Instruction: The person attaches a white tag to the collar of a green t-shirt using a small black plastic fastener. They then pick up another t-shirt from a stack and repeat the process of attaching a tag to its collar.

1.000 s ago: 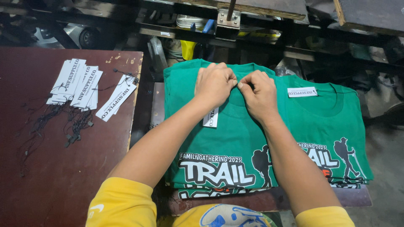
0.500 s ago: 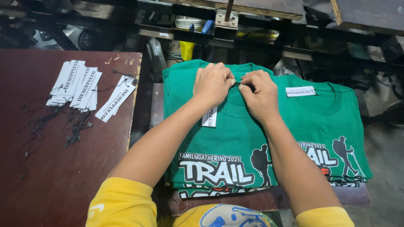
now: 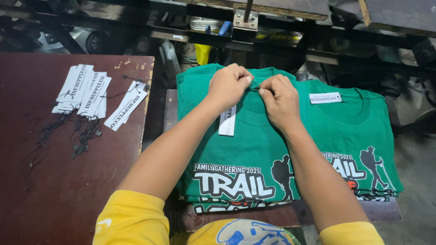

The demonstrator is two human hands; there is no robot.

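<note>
Both hands, left hand [image 3: 229,85] & right hand [image 3: 278,97], pinch thin dark string at collar of top folded green cotton tee [image 3: 247,140] w/ white paper hangtag [image 3: 227,120] (soft, light, floppy; prob best gripped at collar).

A dark red worktable [image 3: 68,190] stands beneath dim metal framework [image 3: 272,27] and grey floor [image 3: 418,181].

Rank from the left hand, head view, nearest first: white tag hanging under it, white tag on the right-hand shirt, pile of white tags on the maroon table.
1. Hanging white tag, just below the left hand.
2. Tag on the right-hand shirt, to its right.
3. Tag pile on the maroon table, far left.
</note>
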